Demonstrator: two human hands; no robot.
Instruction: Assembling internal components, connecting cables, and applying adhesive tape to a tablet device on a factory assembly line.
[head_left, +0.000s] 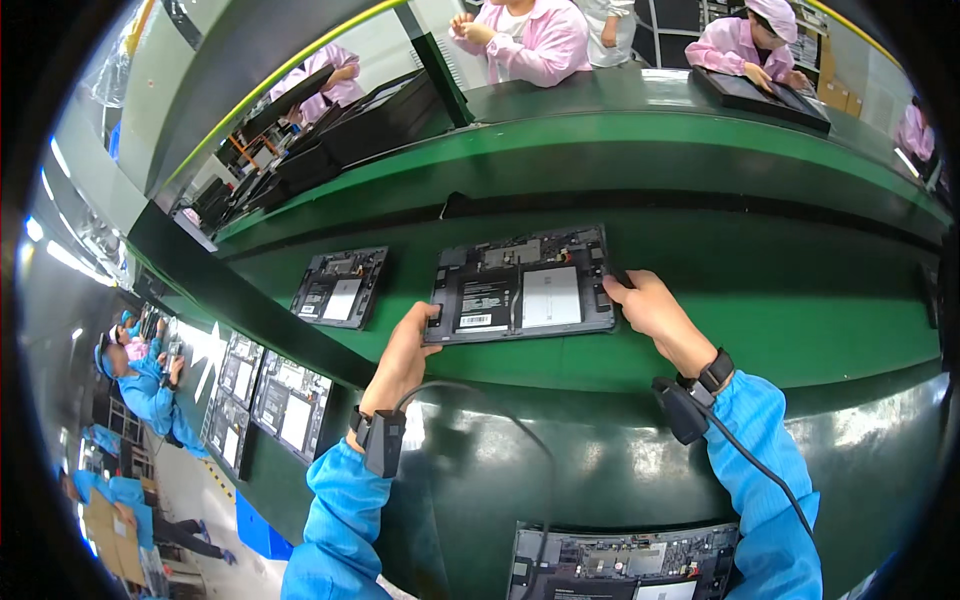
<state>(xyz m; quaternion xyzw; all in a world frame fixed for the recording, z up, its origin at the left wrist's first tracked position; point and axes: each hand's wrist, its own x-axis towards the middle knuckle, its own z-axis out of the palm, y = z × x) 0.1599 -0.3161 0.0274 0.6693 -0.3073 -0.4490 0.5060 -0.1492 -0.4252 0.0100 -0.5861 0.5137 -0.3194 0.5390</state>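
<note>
Gripping an opened tablet body (520,285) at both short ends as it lies flat on the green conveyor belt (800,300).

Left hand (405,350) pinches its lower left corner; right hand (650,308) clasps the right edge, fingers curled over it. Inside the shell sit a grey rectangular cell and a dark panel bearing a white label strip. A second opened tablet (340,287) lies just to the left on the belt. A third (625,562) rests near the bottom edge, between the blue sleeves.
</note>
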